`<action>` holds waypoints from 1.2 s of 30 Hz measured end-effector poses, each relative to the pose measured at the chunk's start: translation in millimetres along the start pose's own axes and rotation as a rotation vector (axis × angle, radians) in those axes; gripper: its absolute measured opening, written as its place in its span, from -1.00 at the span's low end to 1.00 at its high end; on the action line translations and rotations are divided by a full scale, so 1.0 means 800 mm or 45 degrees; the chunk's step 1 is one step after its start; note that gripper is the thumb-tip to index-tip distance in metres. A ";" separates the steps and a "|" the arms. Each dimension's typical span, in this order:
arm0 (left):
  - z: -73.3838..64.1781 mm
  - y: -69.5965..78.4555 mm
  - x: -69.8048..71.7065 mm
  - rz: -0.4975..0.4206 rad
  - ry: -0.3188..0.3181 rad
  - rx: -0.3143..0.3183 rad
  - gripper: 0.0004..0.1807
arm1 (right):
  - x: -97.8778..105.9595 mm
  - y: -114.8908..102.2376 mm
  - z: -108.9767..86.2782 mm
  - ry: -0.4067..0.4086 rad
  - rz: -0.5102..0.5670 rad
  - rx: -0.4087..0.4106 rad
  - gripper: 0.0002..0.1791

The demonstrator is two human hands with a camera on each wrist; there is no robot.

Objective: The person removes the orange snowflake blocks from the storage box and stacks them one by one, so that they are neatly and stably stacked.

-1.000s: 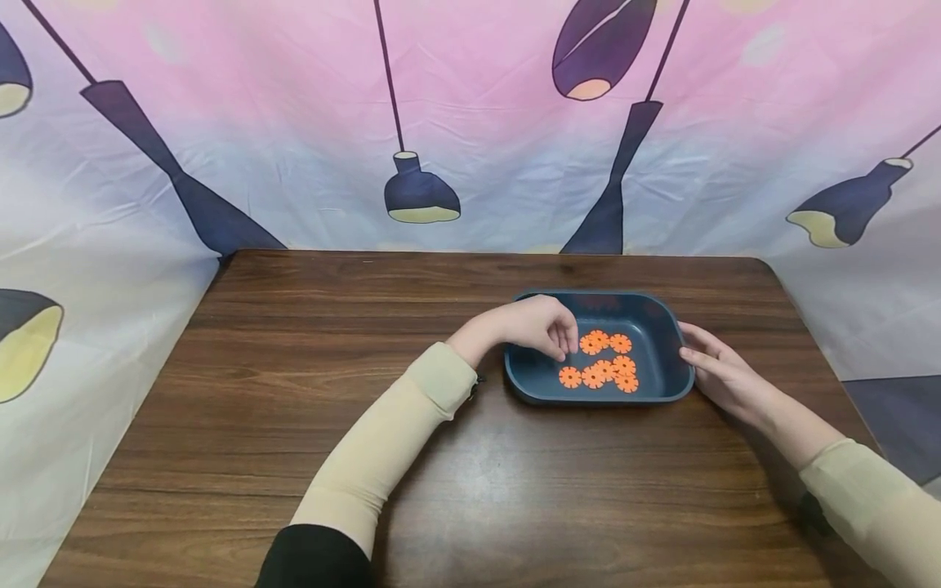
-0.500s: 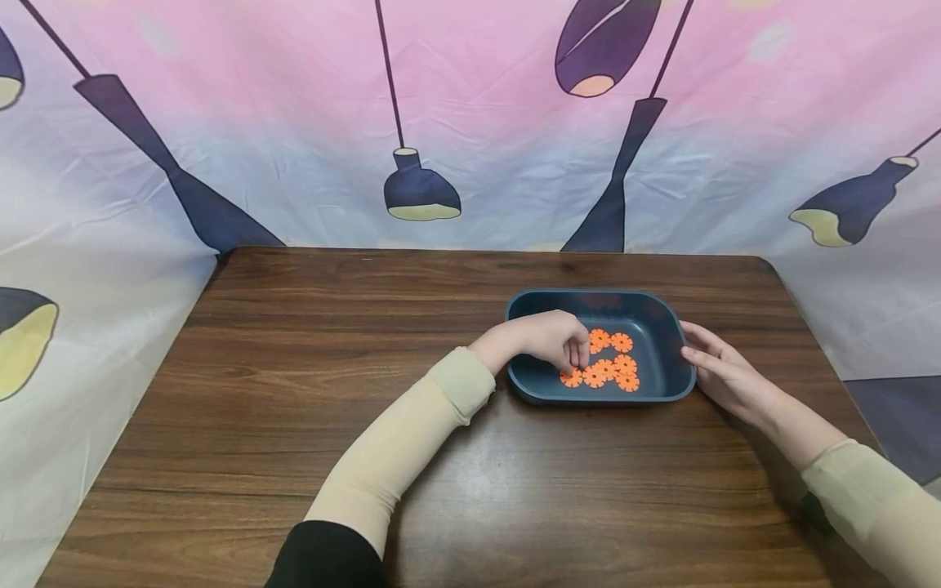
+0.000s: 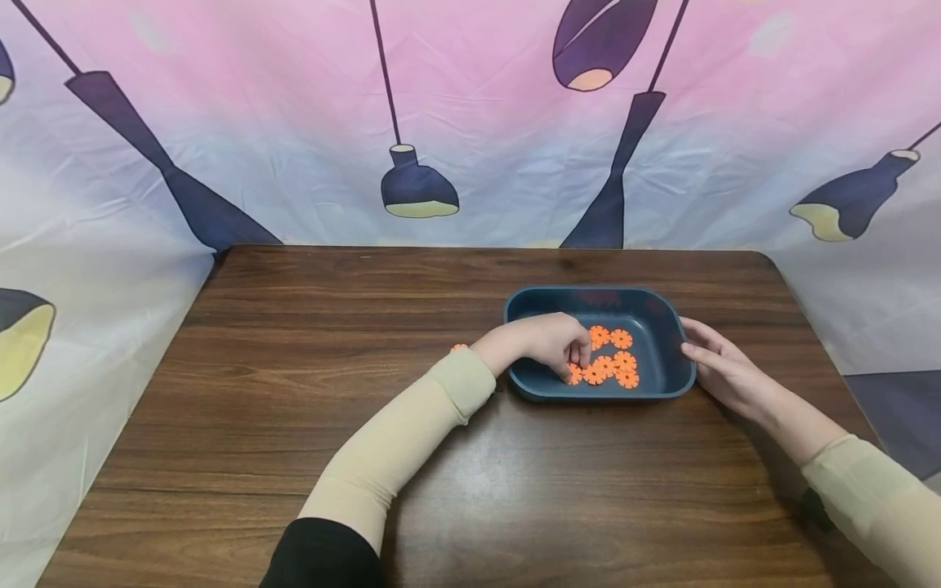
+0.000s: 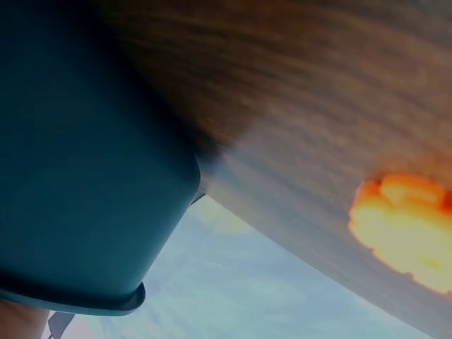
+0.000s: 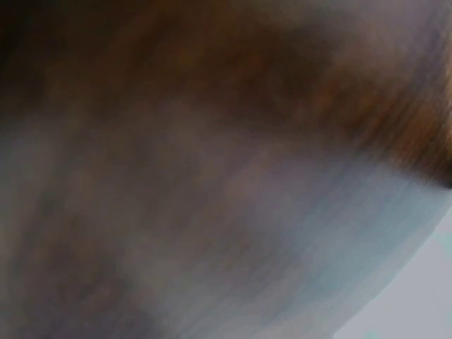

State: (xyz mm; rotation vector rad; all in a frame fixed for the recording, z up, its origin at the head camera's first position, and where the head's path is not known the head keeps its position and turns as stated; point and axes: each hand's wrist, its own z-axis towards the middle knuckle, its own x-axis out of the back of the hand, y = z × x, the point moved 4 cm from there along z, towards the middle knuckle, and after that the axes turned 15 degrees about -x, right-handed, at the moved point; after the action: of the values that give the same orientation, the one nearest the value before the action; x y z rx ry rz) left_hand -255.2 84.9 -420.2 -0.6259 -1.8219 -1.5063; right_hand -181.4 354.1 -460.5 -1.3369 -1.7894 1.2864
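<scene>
A dark blue oblong basin (image 3: 531, 392) stands on the table, right of the middle. Several thin orange flower-shaped discs (image 3: 599, 371) lie on its floor, some overlapping. My left hand (image 3: 553, 339) reaches in over the left rim, its curled thumb and fingers around the leftmost disc in the near group and partly covering it. My right hand (image 3: 728, 376) grips the basin's right end, thumb on the rim. Another orange disc (image 3: 459, 347) shows just behind the left sleeve. In the left wrist view, the basin's outer wall (image 4: 78, 169) fills the left side and an orange piece (image 4: 406, 229) glows overexposed on the right.
The brown wood-grain table (image 3: 470, 490) extends to a straight far edge with rounded corners. Behind it hangs a pink and blue cloth (image 3: 309, 147) printed with lamps. Only blurred tabletop and pale background show in the right wrist view.
My left hand has moved right and nearer inside the basin, down to the near discs. The disc behind the sleeve has come into sight. My right hand keeps its hold on the basin.
</scene>
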 end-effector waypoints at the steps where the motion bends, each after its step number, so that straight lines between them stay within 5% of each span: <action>1: 0.000 0.000 0.000 0.008 0.000 0.003 -0.79 | 0.000 0.000 0.000 0.001 0.001 0.000 -0.56; 13: 0.001 -0.001 0.000 0.011 0.026 0.067 -0.85 | -0.001 -0.002 0.001 -0.029 0.012 0.017 -0.55; 22: 0.002 0.001 0.001 -0.009 0.023 0.042 -0.85 | 0.000 -0.001 0.001 -0.032 0.029 0.016 -0.55; 36: -0.022 0.003 0.035 -0.034 0.132 -0.031 -0.93 | 0.000 0.000 0.000 -0.004 0.028 -0.007 -0.57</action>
State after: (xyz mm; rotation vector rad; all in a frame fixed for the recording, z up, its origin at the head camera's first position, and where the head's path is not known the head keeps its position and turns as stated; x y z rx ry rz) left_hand -267.9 66.9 -395.6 -0.5270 -1.7423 -1.5518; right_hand -181.4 353.7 -460.8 -1.3616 -1.7868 1.2966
